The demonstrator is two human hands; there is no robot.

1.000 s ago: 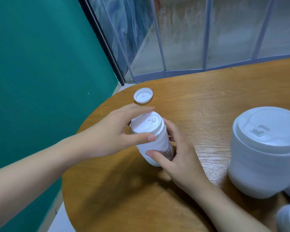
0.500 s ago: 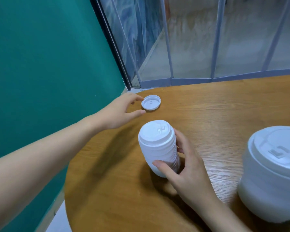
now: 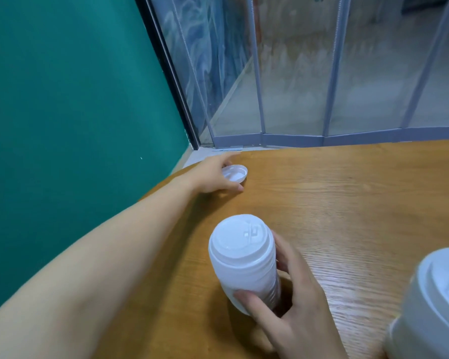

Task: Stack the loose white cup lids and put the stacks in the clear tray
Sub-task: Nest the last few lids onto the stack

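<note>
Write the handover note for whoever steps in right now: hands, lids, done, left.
Left hand: reached to the far table edge, fingers closing round the single loose lid, which lies upside down; not lifted yet.
Right hand: grips the tall lid stack, standing tilted on the table.
Second, wider stack: at the right edge of view, untouched.
Done: two stacks built.
Left: add the loose lid to the tall stack, then move the stacks to the tray, which is out of view.
</note>
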